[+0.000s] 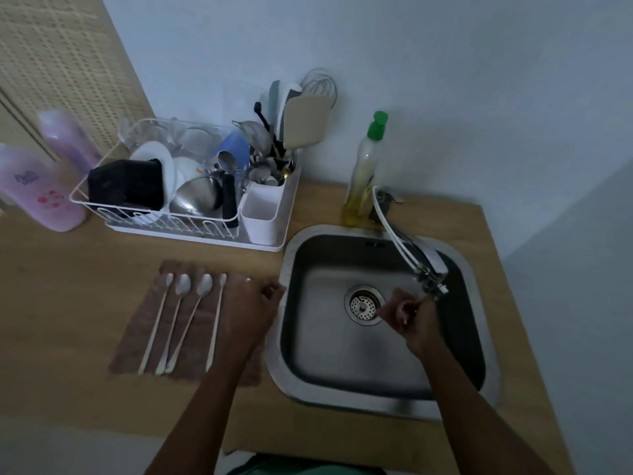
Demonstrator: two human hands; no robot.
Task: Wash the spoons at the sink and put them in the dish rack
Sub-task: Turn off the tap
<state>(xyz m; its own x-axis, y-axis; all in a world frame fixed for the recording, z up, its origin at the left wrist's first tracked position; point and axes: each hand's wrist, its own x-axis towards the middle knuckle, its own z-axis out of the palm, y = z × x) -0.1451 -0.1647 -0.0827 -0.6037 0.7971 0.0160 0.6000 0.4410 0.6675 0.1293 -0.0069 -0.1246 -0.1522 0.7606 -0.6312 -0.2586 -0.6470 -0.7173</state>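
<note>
Several long white-handled spoons [182, 315] lie side by side on a brown cloth [137, 341] left of the sink [308, 382]. Only the bowl of the rightmost spoon [248, 280] shows, because my left hand [248, 311] lies over its handle with fingers curled round it. Over the sink basin, my right hand [412, 318] hangs just below the faucet spout [430, 269], fingers curled, with nothing visible in it. The white wire dish rack [219, 226] stands behind the cloth, full of dishes. Its white cutlery holder [262, 214] holds several utensils.
A dish soap bottle with a green cap [364, 173] stands behind the sink next to the faucet base. Two pink bottles [41, 190] stand at the far left of the wooden counter [68, 286]. The sink drain strainer [364, 305] is uncovered.
</note>
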